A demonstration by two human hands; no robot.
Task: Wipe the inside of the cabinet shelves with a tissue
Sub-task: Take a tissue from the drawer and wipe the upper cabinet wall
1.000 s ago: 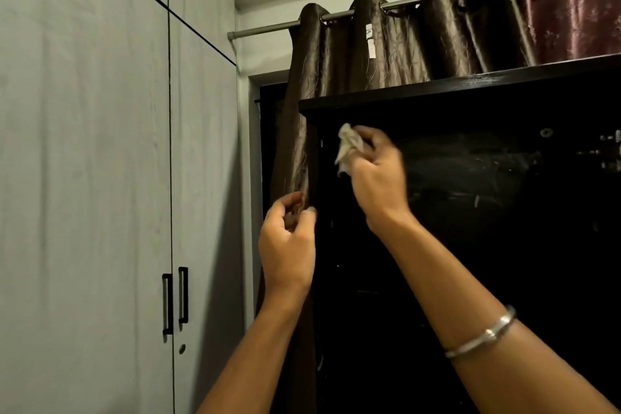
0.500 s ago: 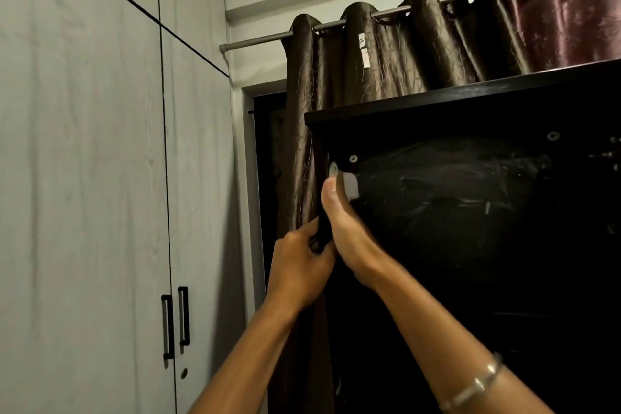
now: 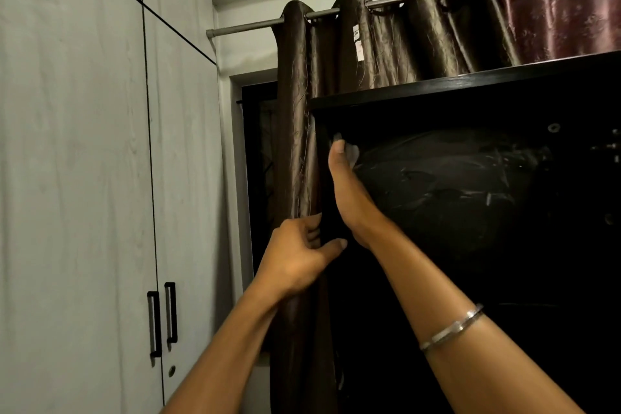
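Observation:
A black open cabinet [image 3: 470, 84] fills the right half of the head view, its inside very dark. My right hand [image 3: 346, 191] reaches into the top compartment at its left inner wall and holds a small white tissue [image 3: 353, 153] against that wall; only a corner of the tissue shows past my fingers. My left hand [image 3: 299, 259] grips the cabinet's left front edge lower down, with the brown curtain beside it. A dark shiny bundle [image 3: 447, 178] lies inside the compartment, right of my right hand.
A brown curtain [image 3: 302, 144] hangs from a metal rod [image 3: 245, 27] directly left of the cabinet, over a dark window. Grey wardrobe doors [image 3: 84, 178] with black handles [image 3: 163, 319] cover the left wall. A metal bangle [image 3: 450, 326] circles my right forearm.
My right hand turned from the cabinet's front upper edge into the compartment and now presses the tissue on the left inner wall. My left hand dropped lower and closed on the cabinet's edge.

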